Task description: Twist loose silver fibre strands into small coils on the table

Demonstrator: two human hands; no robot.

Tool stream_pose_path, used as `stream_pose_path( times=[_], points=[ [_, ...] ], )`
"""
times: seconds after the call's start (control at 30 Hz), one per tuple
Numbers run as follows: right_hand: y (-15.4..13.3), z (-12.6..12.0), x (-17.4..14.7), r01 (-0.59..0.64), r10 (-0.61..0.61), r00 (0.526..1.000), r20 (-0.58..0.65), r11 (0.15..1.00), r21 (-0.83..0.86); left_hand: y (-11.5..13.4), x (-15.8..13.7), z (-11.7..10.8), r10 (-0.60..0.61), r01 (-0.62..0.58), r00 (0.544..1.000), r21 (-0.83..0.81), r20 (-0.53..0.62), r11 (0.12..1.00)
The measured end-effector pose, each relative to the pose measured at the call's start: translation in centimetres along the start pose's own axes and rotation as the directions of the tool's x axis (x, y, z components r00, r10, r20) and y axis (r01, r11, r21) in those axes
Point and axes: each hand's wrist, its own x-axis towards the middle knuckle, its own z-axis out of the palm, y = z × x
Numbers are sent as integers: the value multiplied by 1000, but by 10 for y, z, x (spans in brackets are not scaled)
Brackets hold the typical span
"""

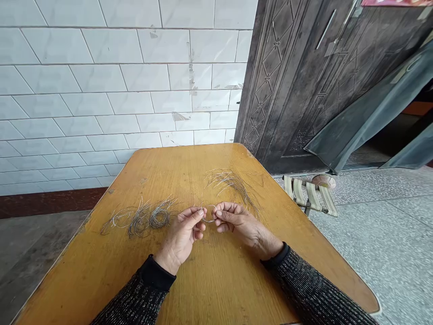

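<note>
Between my hands a thin wire (209, 220) curves in a small loop above the table. My left hand (184, 232) pinches one side of it with thumb and forefinger. The other side is pinched by my right hand (237, 222), a short gap away. Left of my left hand lie coiled wire bundles: a tight round coil (160, 216), a tangled bundle (138, 220) and a looser coil (120, 219). Beyond my right hand a spread of loose wires (232, 179) fans across the tabletop, partly hidden behind that hand.
The yellow wooden table (209, 289) narrows towards a white tiled wall (111, 76). At the right are a dark carved door (287, 81) and a grey-green curtain (368, 113). A low stool with striped straps (311, 195) stands on the speckled floor beside the table.
</note>
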Motion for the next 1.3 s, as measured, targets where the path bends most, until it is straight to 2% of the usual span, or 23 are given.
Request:
stream_pose_path(
  times=[0.1, 0.17, 0.23, 0.27, 0.3, 0.33, 0.37, 0.4, 0.43, 0.5, 0.53, 0.6, 0.7, 0.87, 1.0, 1.13, 1.3],
  points=[
    [0, -1, 1, -11, 10, 1000, -20, 998, -56, 1, 0, 0, -27, 27, 1000, -4, 13, 1000],
    [-1, -1, 2, 16, -24, 998, -51, 986, -166, 1, 0, 0, -28, 28, 1000, -7, 15, 1000],
    [-3, -2, 2, 125, -181, 975, -128, 925, -358, 0, 1, 0, -12, 12, 1000, 11, 12, 1000],
    [-4, -2, 1, 204, -319, 934, -162, 847, -492, 0, 1, 0, 3, -4, 1000, 36, 11, 999],
    [-6, -3, 0, 280, -480, 862, -161, 718, -637, -1, 2, 0, 24, -24, 1000, 72, 12, 997],
    [-7, -3, -2, 335, -631, 768, -110, 542, -771, -2, 2, -1, 47, -49, 999, 120, 16, 992],
    [-9, -3, -5, 358, -738, 675, -8, 337, -871, -3, 2, -1, 74, -76, 997, 176, 20, 981],
    [-10, -3, -7, 354, -786, 607, 120, 132, -926, -3, 3, -1, 100, -103, 995, 235, 25, 966],
    [-12, -3, -10, 336, -781, 573, 249, -52, -940, -4, 3, -1, 123, -126, 992, 292, 28, 948],
    [-14, -2, -15, 289, -680, 589, 437, -328, -899, -5, 2, 1, 161, -159, 987, 388, 29, 908],
    [-15, -1, -16, 265, -616, 616, 491, -425, -865, -5, 2, 2, 177, -173, 984, 422, 30, 890],
    [-18, 1, -18, 225, -513, 665, 542, -554, -801, -5, 1, 3, 200, -194, 979, 462, 36, 865],
    [-20, 4, -18, 167, -453, 708, 542, -638, -752, -6, 1, 5, 208, -203, 977, 477, 44, 855],
    [-18, 5, -16, 73, -473, 728, 497, -667, -741, -4, -1, 6, 188, -188, 981, 455, 46, 871],
    [-14, 5, -13, 50, -502, 724, 473, -646, -761, -4, -2, 6, 162, -168, 985, 430, 51, 887],
    [-9, 5, -9, 46, -545, 716, 437, -588, -808, -6, -2, 6, 144, -152, 988, 394, 50, 906],
    [-7, 7, -8, 52, -533, 756, 380, -530, -846, -7, -3, 9, 137, -136, 990, 362, 25, 922]
  ],
)
